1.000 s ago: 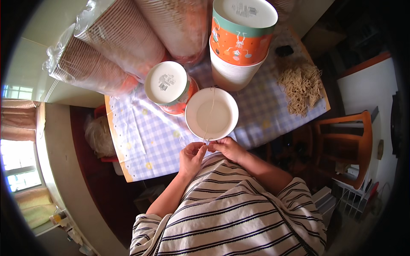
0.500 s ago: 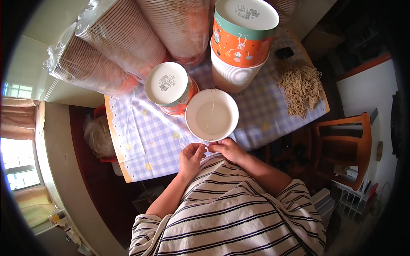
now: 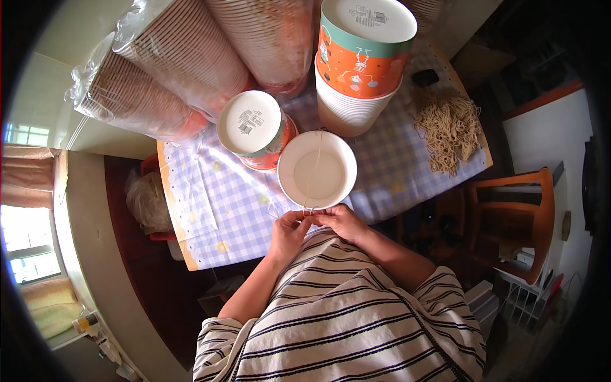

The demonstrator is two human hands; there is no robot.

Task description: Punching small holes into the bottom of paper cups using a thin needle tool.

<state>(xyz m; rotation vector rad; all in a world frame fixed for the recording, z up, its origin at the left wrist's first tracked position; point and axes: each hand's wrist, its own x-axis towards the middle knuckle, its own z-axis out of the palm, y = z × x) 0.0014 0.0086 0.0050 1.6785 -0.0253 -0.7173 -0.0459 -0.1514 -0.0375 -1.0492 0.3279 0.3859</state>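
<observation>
In front of me on the table stands a white paper tub [image 3: 341, 183], its open top facing up. A thin beige string [image 3: 314, 169] crosses its mouth from the far rim to the near one, with a small loop at the near rim. My left hand [image 3: 289, 233] pinches the string just outside that rim. Close against it, the fingertips of my right hand [image 3: 344, 223] are closed on the string too. The string's ends are hidden between the fingers. Behind the tub on the left sits an upside-down printed paper tub [image 3: 250, 124].
A tall stack of upturned tubs [image 3: 361, 67] rises behind, orange and green on top. Plastic-wrapped tub stacks [image 3: 184, 60] lean at the back left. A heap of beige strings [image 3: 447, 135] and a small black object [image 3: 425, 78] lie right on the checked tablecloth [image 3: 238, 213]. A wooden chair [image 3: 542, 223] stands right.
Both hands have drawn closer together and slightly up toward the near rim. The white bit visible between the fingers before is now covered, and the string's loop shows at the rim.
</observation>
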